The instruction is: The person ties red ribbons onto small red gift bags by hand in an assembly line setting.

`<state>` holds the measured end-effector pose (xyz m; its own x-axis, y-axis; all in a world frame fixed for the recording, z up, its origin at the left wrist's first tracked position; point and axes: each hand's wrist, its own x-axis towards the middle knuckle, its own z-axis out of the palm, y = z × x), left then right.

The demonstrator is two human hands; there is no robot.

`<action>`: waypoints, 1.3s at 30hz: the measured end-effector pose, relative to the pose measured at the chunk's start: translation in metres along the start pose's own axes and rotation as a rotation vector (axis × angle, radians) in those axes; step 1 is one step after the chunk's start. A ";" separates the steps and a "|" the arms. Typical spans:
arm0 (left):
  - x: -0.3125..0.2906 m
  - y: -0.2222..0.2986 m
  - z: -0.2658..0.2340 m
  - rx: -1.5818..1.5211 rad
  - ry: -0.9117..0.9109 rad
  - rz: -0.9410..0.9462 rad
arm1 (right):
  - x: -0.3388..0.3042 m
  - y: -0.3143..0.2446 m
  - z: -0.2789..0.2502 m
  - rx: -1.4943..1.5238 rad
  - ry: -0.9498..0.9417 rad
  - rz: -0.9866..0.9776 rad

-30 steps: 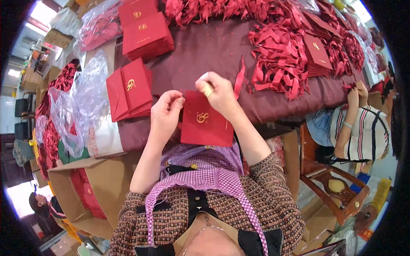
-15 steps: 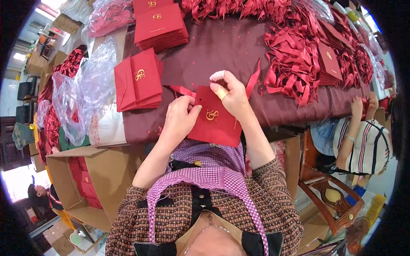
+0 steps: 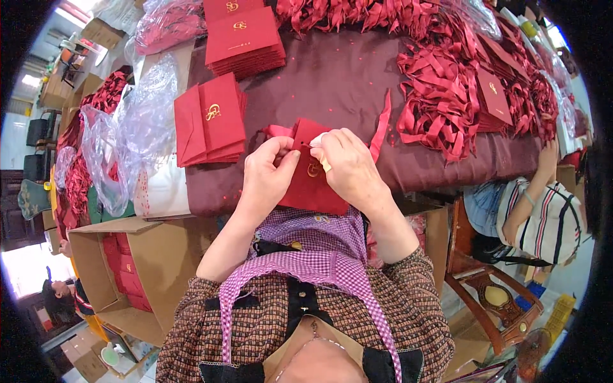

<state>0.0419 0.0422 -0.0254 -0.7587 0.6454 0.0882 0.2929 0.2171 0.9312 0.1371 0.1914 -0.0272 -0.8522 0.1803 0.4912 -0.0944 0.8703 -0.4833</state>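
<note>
A red envelope [image 3: 311, 191] with a gold emblem and small holes near its top end lies in front of me at the table's near edge. My left hand [image 3: 271, 173] is closed, thumb and forefinger pinching at the envelope's upper left edge. Over its upper right part bends my right hand [image 3: 350, 165], fingertips drawn together near a hole; what they pinch is hidden. Pale covers wrap some of its fingertips. A red ribbon [image 3: 382, 127] sticks out to the right, and another ribbon piece [image 3: 276, 130] shows above my left hand.
Stacked red envelopes [image 3: 214, 121] lie at the left, with a taller stack [image 3: 246, 41] behind. Heaped red ribbons [image 3: 440, 105] cover the right side of the dark red tablecloth [image 3: 332, 70]. A cardboard box [image 3: 172, 268] stands below left. Another person's arm [image 3: 536, 185] is at right.
My right hand has come down and turned inward, its fingertips now near the envelope's hole. My left fingers have shifted slightly up along the envelope's edge.
</note>
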 end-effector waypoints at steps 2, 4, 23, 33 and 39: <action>-0.002 0.000 0.002 -0.008 0.014 0.013 | 0.003 -0.001 -0.002 -0.039 -0.027 -0.018; -0.002 -0.001 0.002 -0.017 0.027 0.026 | 0.004 -0.002 -0.004 -0.057 -0.029 -0.030; 0.005 0.005 -0.008 0.101 -0.041 0.414 | 0.010 -0.006 -0.026 0.121 -0.131 0.037; 0.009 -0.001 -0.007 0.059 -0.076 0.408 | 0.012 0.000 -0.041 0.662 -0.237 0.332; 0.015 0.004 -0.003 0.106 -0.164 0.467 | 0.027 0.016 -0.039 0.412 -0.117 -0.053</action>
<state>0.0296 0.0507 -0.0188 -0.4338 0.7960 0.4222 0.6434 -0.0544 0.7636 0.1326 0.2286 0.0068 -0.8912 0.0664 0.4487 -0.3169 0.6167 -0.7206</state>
